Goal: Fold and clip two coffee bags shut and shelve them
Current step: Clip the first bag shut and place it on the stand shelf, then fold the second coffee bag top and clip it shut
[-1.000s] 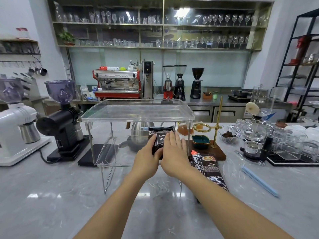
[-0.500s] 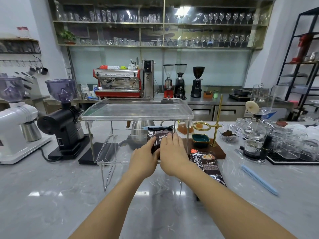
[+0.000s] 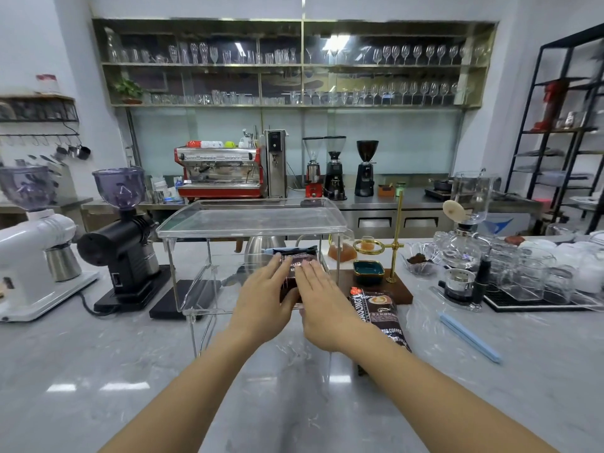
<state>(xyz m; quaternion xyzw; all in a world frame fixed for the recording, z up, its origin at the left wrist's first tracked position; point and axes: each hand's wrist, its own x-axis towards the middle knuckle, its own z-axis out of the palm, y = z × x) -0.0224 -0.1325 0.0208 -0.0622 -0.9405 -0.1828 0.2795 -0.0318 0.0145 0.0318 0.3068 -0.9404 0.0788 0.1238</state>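
Head view. Both hands lie flat, fingers straight and together, on the front face of a dark coffee bag (image 3: 298, 270) that sits on the lower level of a clear acrylic shelf (image 3: 251, 220) on the marble counter (image 3: 98, 371). The left hand (image 3: 261, 299) covers the bag's left half, the right hand (image 3: 322, 302) its right half; neither curls round it, so the grip is released and the palms only press or rest against the bag. Just above the fingertips, a blue clip (image 3: 287, 250) runs along the bag's folded top edge. Immediately right of the right hand, outside the shelf, a second coffee bag (image 3: 380, 317) lies flat on the counter, its top pointing away from the person; whether it is clipped cannot be told. Further right of that hand, well apart from both bags, a blue clip bar (image 3: 469, 336) lies loose on the counter. Left of the left hand, beyond the shelf's side wall, stand a black grinder (image 3: 125, 237) and a white grinder (image 3: 29, 243)
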